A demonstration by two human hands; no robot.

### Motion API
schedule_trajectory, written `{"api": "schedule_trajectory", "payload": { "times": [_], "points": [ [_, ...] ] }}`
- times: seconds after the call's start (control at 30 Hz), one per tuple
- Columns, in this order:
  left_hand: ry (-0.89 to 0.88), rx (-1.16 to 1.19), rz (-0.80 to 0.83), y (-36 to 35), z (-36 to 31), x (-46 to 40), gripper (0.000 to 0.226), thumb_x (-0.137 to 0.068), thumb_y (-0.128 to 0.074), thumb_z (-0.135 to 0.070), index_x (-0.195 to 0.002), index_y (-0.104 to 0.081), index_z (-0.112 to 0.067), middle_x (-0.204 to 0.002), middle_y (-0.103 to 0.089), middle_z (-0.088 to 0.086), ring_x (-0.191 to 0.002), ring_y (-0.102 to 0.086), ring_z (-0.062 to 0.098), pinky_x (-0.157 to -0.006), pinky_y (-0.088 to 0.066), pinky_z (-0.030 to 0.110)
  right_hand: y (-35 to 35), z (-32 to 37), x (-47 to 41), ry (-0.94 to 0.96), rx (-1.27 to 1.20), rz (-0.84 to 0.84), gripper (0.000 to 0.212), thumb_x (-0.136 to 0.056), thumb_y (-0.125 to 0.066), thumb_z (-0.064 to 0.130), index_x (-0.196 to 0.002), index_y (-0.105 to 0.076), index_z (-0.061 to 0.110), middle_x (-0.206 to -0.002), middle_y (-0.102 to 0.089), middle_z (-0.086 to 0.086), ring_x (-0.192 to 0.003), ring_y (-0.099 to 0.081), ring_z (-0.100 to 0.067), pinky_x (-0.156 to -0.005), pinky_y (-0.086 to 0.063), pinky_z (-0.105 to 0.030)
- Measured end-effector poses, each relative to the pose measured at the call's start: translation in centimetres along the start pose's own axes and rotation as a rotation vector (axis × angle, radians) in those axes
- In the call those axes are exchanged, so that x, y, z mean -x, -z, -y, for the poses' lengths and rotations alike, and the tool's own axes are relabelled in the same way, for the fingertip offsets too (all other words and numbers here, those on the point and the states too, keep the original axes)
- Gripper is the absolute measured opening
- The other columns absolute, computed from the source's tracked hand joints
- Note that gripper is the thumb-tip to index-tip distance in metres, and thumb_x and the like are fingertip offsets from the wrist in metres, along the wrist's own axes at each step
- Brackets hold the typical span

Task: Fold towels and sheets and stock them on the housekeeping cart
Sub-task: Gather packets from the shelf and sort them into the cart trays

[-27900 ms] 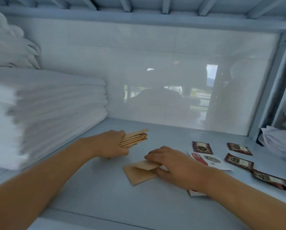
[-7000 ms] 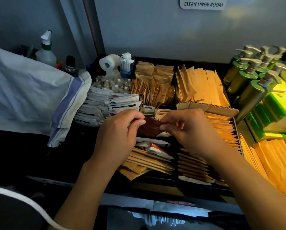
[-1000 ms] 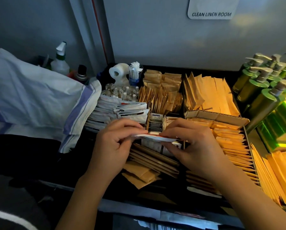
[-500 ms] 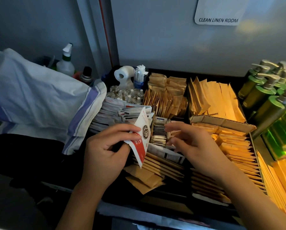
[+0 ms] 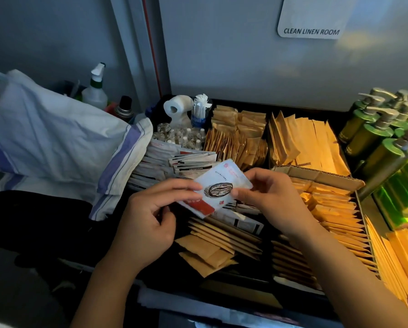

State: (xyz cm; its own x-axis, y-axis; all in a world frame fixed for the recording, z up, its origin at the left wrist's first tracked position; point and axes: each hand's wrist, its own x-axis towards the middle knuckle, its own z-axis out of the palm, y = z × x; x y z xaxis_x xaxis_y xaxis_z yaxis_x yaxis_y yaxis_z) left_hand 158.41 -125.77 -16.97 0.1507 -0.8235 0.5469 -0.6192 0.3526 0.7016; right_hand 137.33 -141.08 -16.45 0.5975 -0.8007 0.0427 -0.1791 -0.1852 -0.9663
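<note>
A white coffee sachet (image 5: 218, 188) with a bean drawing and a red band is held flat above the cart's top tray (image 5: 224, 279). My left hand (image 5: 150, 216) pinches its left edge between thumb and fingers. My right hand (image 5: 266, 197) pinches its right edge. Below them lie rows of brown paper sachets (image 5: 224, 240) and white sachets (image 5: 174, 162). A white cloth with blue stripes (image 5: 63, 143) lies folded over the cart's left side.
Green pump bottles (image 5: 382, 138) crowd the right side. Tan paper packets (image 5: 309, 143) fill the back and right compartments. A toilet roll (image 5: 177, 106), small vials (image 5: 181, 136), a spray bottle (image 5: 95, 88) and a can stand at the back left. A grey door sits behind.
The sachet was upright in my left hand half a second ago; it is now turned face up, and my right hand has come in and taken its right edge.
</note>
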Motion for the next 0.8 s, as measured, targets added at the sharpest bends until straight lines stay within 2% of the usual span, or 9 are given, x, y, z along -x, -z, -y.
{"api": "schedule_trajectory", "payload": {
  "times": [0.03,0.1,0.23,0.33,0.4,0.47,0.63,0.73,0.8],
  "points": [
    [0.013,-0.027,0.027,0.3,0.3,-0.1,0.060,-0.079,-0.045,0.020,-0.112,-0.078,-0.017,-0.126,-0.070,-0.009,-0.128,-0.062,0.017,-0.105,-0.053,0.032,0.1,0.2,-0.1,0.034,0.015,-0.015,0.013,-0.086,-0.081,0.020,-0.094,-0.072,0.014,-0.099,-0.078,0.000,-0.097,-0.074,-0.021,-0.079,-0.063,-0.047],
    [0.043,-0.085,0.016,0.4,0.5,-0.4,0.055,-0.084,-0.054,0.020,-0.113,-0.078,-0.020,-0.124,-0.071,-0.012,-0.125,-0.063,0.014,-0.109,-0.049,0.029,-0.1,0.8,-0.2,0.107,0.057,-0.041,0.008,-0.089,-0.078,0.017,-0.093,-0.071,0.017,-0.099,-0.076,0.002,-0.100,-0.073,-0.014,-0.077,-0.064,-0.042],
    [0.077,-0.153,-0.148,0.1,0.5,-1.3,0.028,-0.089,-0.075,-0.005,-0.108,-0.076,-0.025,-0.112,-0.072,-0.017,-0.112,-0.068,0.009,-0.095,-0.053,0.020,-1.1,2.3,-0.5,0.253,0.158,-0.137,0.008,-0.092,-0.075,0.019,-0.094,-0.069,0.023,-0.098,-0.074,0.011,-0.098,-0.071,-0.003,-0.067,-0.060,-0.020],
    [0.105,-0.143,-0.228,0.6,0.6,-2.7,0.035,-0.090,-0.078,-0.014,-0.119,-0.069,-0.031,-0.109,-0.071,-0.016,-0.108,-0.069,0.010,-0.091,-0.056,0.022,-1.6,3.8,-0.9,0.365,0.279,-0.197,0.008,-0.093,-0.073,0.024,-0.097,-0.067,0.028,-0.096,-0.070,0.018,-0.097,-0.069,0.002,-0.069,-0.057,-0.015],
    [0.091,-0.157,-0.250,0.9,0.8,-3.7,0.044,-0.089,-0.079,-0.014,-0.126,-0.065,-0.032,-0.109,-0.070,-0.015,-0.109,-0.069,0.011,-0.092,-0.056,0.024,-2.0,4.6,-1.4,0.429,0.402,-0.220,0.010,-0.092,-0.069,0.031,-0.101,-0.066,0.030,-0.097,-0.068,0.021,-0.093,-0.067,0.002,-0.071,-0.057,-0.016],
    [0.092,-0.195,-0.261,1.3,1.2,-4.4,0.045,-0.088,-0.079,-0.015,-0.127,-0.064,-0.033,-0.107,-0.069,-0.015,-0.106,-0.069,0.009,-0.089,-0.055,0.018,-2.5,5.0,-1.9,0.476,0.476,-0.211,0.013,-0.091,-0.068,0.031,-0.104,-0.067,0.027,-0.097,-0.068,0.019,-0.087,-0.066,-0.002,-0.072,-0.057,-0.022],
    [0.091,-0.317,-0.281,1.4,3.0,-4.4,0.015,-0.090,-0.077,-0.012,-0.098,-0.071,-0.023,-0.093,-0.066,-0.018,-0.090,-0.068,0.000,-0.075,-0.049,0.007,-3.9,3.9,-3.1,0.498,0.538,-0.172,0.008,-0.094,-0.073,0.017,-0.102,-0.069,0.019,-0.094,-0.070,0.010,-0.076,-0.067,-0.008,-0.070,-0.058,-0.036],
    [0.135,-0.296,-0.256,1.1,4.5,-3.9,0.016,-0.091,-0.075,-0.012,-0.094,-0.071,-0.026,-0.090,-0.066,-0.020,-0.087,-0.069,0.004,-0.075,-0.052,0.015,-4.5,2.9,-3.5,0.513,0.567,-0.139,0.009,-0.094,-0.073,0.014,-0.102,-0.069,0.017,-0.094,-0.070,0.007,-0.076,-0.066,-0.011,-0.070,-0.057,-0.039],
    [0.159,-0.289,-0.227,1.0,5.3,-3.6,0.014,-0.090,-0.075,-0.013,-0.096,-0.073,-0.026,-0.092,-0.069,-0.016,-0.088,-0.069,0.005,-0.075,-0.051,0.014,-4.8,2.3,-3.6,0.531,0.577,-0.115,0.008,-0.094,-0.073,0.013,-0.101,-0.070,0.015,-0.094,-0.069,0.006,-0.080,-0.065,-0.011,-0.071,-0.057,-0.038]
  ]
}}
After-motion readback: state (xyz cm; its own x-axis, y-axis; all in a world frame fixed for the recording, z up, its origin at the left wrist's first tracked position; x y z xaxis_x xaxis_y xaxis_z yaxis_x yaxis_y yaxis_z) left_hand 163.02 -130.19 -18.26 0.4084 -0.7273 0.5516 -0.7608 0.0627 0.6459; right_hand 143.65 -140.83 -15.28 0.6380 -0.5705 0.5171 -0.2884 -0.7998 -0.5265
